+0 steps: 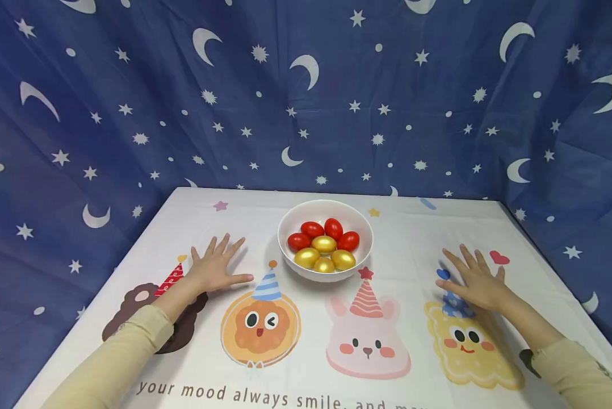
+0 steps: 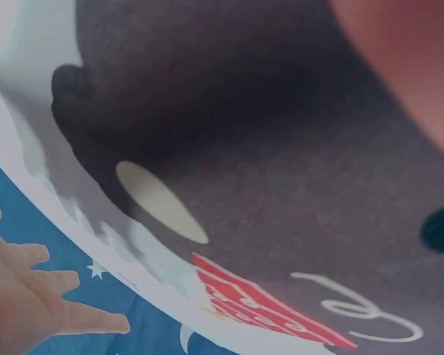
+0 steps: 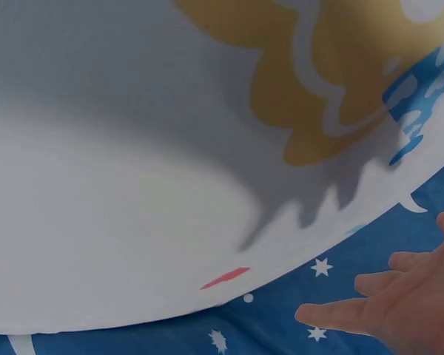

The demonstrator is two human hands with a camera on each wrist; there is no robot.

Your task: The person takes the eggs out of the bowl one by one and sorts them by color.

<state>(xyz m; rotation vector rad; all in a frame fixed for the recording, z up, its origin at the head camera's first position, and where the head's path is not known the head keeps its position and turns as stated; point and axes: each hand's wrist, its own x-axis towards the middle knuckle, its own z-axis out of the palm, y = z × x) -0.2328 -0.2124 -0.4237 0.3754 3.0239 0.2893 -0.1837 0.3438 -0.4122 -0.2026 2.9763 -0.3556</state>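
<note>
A white bowl (image 1: pixel 325 276) stands near the middle of the table, holding several glossy red eggs (image 1: pixel 312 229) at the back and several gold eggs (image 1: pixel 306 258) at the front. To its left, my left hand (image 1: pixel 215 270) is spread palm down over the cloth, fingers straight and apart from the bowl. Well to the right of the bowl, my right hand (image 1: pixel 480 282) is spread in the same way, holding nothing. Both wrist views show the outstretched fingers of the left hand (image 2: pixel 29 296) and the right hand (image 3: pixel 399 296), with the hand's shadow on the cloth in the right one.
The tablecloth (image 1: pixel 265 392) is white with printed cartoon figures in party hats and a line of lettering along the front. Behind and beside the table hangs a blue curtain (image 1: pixel 336 113) with moons and stars. The table's back edge meets this curtain.
</note>
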